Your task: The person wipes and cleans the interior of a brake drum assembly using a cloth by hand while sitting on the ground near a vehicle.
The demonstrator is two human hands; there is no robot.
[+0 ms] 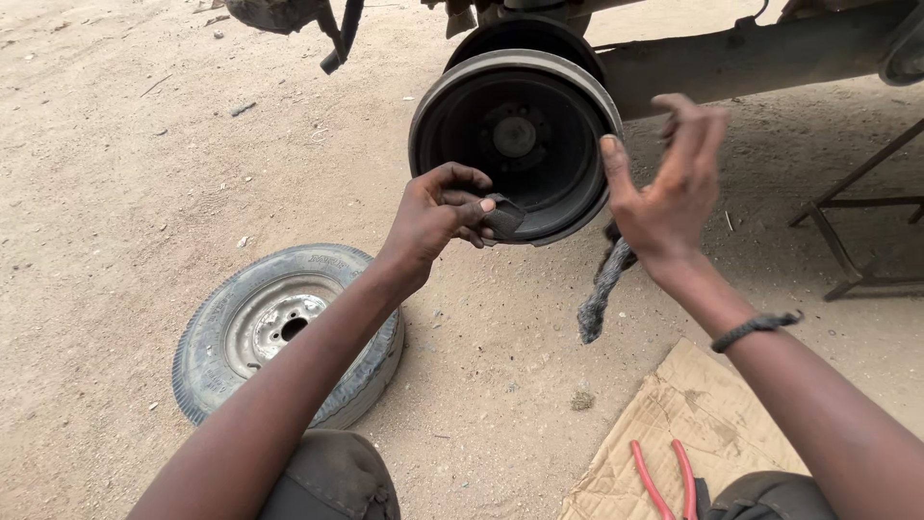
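Right now your left hand (438, 212) is curled shut around a small dark grey scrap of abrasive cloth (502, 216), pinched between the thumb and the fingertips and pressed against the lower rim of the round black metal brake drum (515, 140). That drum faces you, mounted on the end of the rusty axle beam (741, 58) that runs off to the right under the vehicle, and its pale worn edge circles a dark hollow with a small hub in the middle.

Your right hand (669, 183) is raised just beside the drum's right edge, palm toward you, fingers loosely bent and spread. A twisted grey rag (602, 289) hangs down from beneath its heel; you hold it somewhere behind the palm, though the exact grip is hidden. A dark braided band (756, 327) sits on that wrist.

On the sandy ground to your left lies a worn tyre on a grey steel rim (279, 327), flat on its side, well apart from the drum. Near your right knee a torn sheet of brown cardboard (674, 424) is spread out, with red-handled pliers (664, 477) resting on it. A dark metal stand (857, 212) is at the far right.
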